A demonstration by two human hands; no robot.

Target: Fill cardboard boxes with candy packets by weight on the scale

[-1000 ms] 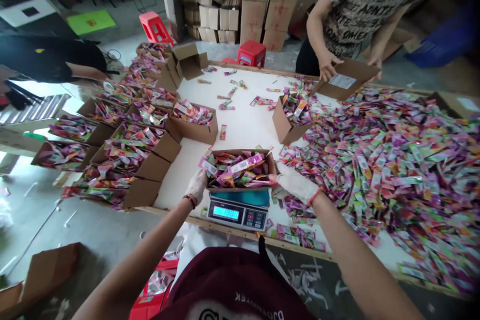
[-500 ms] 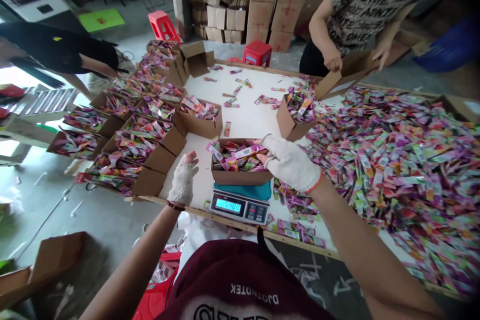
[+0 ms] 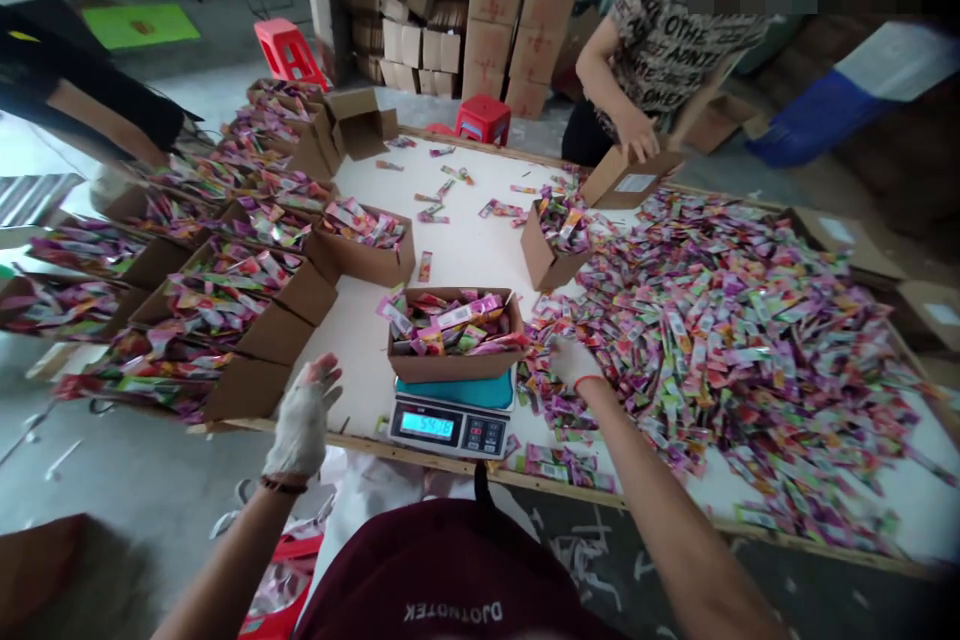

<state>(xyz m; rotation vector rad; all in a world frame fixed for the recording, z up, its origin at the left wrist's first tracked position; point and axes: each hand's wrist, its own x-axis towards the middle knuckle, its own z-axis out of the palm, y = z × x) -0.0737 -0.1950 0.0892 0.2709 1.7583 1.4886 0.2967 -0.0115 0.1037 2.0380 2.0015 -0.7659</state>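
both hands have come off the small cardboard box [image 3: 454, 367], which a second ago they held at either end; it now sits on the digital scale [image 3: 463, 431] at the near edge of the worktop [image 3: 476, 255], full of candy-coloured packets [image 3: 466, 315], a few poking over its left end. the left hand [image 3: 300, 423] hangs in the air well to the left of the box, loosely open with fingers slightly bent, holding nothing. the right hand [image 3: 574, 362] has gone from the box's top to the loose packet pile [image 3: 720, 330] on the right; its fingertips are lost among packets, so i cannot tell whether it grips any. with neither hand on the box, the lit display [image 3: 427, 425], its digits blurred, probably shows a free weight.
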